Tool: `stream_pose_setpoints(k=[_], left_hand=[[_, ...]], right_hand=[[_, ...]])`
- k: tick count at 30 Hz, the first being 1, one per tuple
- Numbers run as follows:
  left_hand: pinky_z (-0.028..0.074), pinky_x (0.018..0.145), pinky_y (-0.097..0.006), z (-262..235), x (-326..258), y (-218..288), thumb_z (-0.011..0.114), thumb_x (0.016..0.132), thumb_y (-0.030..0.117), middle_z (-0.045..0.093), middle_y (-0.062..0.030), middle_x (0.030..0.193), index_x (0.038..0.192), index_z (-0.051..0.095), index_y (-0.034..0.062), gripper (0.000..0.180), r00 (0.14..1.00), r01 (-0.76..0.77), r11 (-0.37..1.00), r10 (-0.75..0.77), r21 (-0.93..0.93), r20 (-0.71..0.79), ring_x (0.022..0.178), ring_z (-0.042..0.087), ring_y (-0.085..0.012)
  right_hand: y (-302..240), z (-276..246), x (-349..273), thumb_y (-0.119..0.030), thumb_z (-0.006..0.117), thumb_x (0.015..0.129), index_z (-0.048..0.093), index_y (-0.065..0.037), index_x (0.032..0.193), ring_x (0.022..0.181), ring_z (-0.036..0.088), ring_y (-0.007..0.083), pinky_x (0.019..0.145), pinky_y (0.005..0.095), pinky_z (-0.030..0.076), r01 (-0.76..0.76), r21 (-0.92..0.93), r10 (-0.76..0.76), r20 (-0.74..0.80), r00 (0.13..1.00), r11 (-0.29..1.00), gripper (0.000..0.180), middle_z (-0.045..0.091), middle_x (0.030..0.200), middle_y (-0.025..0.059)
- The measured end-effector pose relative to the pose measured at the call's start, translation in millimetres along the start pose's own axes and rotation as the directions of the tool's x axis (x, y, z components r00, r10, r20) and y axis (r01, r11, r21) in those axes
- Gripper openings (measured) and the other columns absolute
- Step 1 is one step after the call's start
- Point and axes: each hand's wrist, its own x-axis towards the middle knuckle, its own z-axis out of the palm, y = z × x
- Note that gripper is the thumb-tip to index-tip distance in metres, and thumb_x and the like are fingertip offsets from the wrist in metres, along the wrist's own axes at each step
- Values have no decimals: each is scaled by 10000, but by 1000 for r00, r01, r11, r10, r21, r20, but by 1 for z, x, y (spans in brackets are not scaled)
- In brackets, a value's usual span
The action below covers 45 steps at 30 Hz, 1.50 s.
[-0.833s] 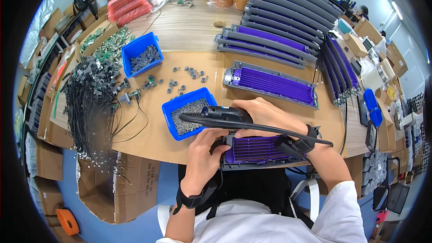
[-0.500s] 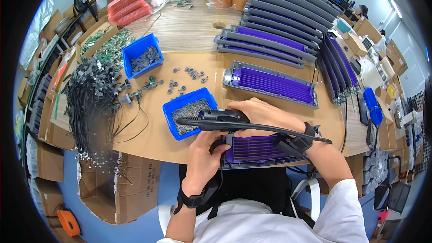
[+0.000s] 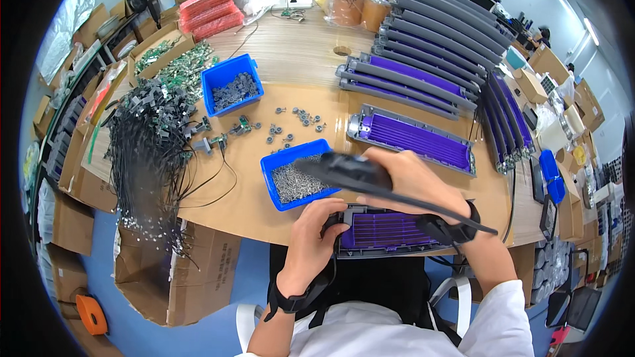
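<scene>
My right hand (image 3: 413, 178) is wrapped round a black corded electric screwdriver (image 3: 360, 170), blurred by motion, over the near housing; its bit is hidden. Below it a grey housing with a purple slatted inside (image 3: 387, 230) lies at the table's front edge. Closed at that housing's left end, my left hand (image 3: 314, 235) has thumb and fingers round the end, where a small dark part and a black wire show. Just beyond my hands stands a blue bin of small metal screws (image 3: 291, 183), partly covered by the screwdriver.
Another purple-and-grey housing (image 3: 413, 139) lies farther back, before stacked housings (image 3: 436, 33). Small grey round parts (image 3: 304, 117) lie near a second blue bin (image 3: 231, 89). Black wires with small boards (image 3: 145, 139) are heaped at left. An open carton (image 3: 178, 271) stands below the table edge.
The screwdriver has risen off the near housing in my right hand and is blurred. My left hand stays at the housing's left end. The whole view has shifted slightly.
</scene>
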Motion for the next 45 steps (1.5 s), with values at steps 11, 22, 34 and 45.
stream_pose_setpoints(k=[11,22,34,45], left_hand=[[533,810,-375,-12,-3,-3,716,753,-59,662,-158,1120,1049,643,-5,310,998,-55,998,57,34,-40,1026,640,-325],[520,831,-390,-14,-2,-5,709,751,-60,654,-151,1085,1043,635,-2,307,995,-88,996,89,34,-39,994,633,-345],[520,805,-385,-12,-5,-8,720,729,-75,592,-132,1165,1071,622,6,365,986,-144,988,148,53,-74,949,632,-328],[568,841,-317,-14,0,-2,754,690,-111,497,-96,1376,1224,588,15,573,996,-56,998,58,35,-61,945,636,-214]], right_hand=[[-43,23,16,58,628,800,420,7,1201,594,551,146,624,289,486,418,601,32,-595,803,681,454,557,697,75],[-26,61,39,34,757,779,568,30,1092,746,613,78,662,240,513,413,525,15,-631,776,744,366,631,968,78],[-24,61,40,23,727,807,557,17,1115,661,588,63,606,220,481,418,528,49,-662,748,739,352,636,750,26],[-30,54,36,2,646,842,455,5,1190,635,579,131,624,304,494,489,558,72,-705,706,671,398,585,723,64]])
